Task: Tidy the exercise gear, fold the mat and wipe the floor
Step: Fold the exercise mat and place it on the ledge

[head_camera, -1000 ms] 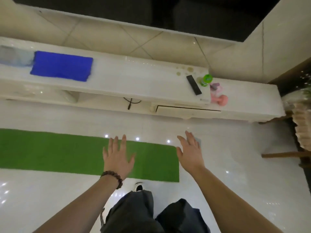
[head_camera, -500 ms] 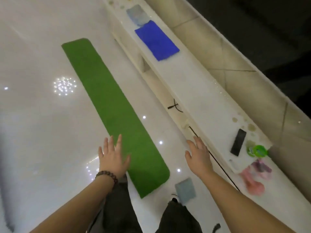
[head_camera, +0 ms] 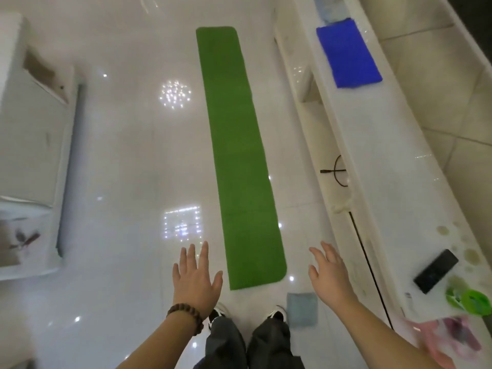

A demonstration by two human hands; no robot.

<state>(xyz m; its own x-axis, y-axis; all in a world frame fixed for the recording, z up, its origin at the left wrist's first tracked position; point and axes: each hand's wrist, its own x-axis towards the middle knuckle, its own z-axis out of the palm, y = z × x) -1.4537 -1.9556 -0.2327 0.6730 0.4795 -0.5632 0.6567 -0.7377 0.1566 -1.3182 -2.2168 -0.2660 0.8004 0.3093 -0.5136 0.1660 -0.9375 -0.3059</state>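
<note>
Green mat (head_camera: 239,155) now lengthwise ahead, open hands (head_camera: 195,279) flanking its near end

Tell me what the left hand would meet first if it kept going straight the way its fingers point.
Probably only bare floor. The left hand points forward, just left of the mat, running alongside its edge rather than onto it. Its height above the floor is unclear.

glossy white floor (head_camera: 119,155): green mat (head_camera: 239,155), grey cloth (head_camera: 302,310).
</note>
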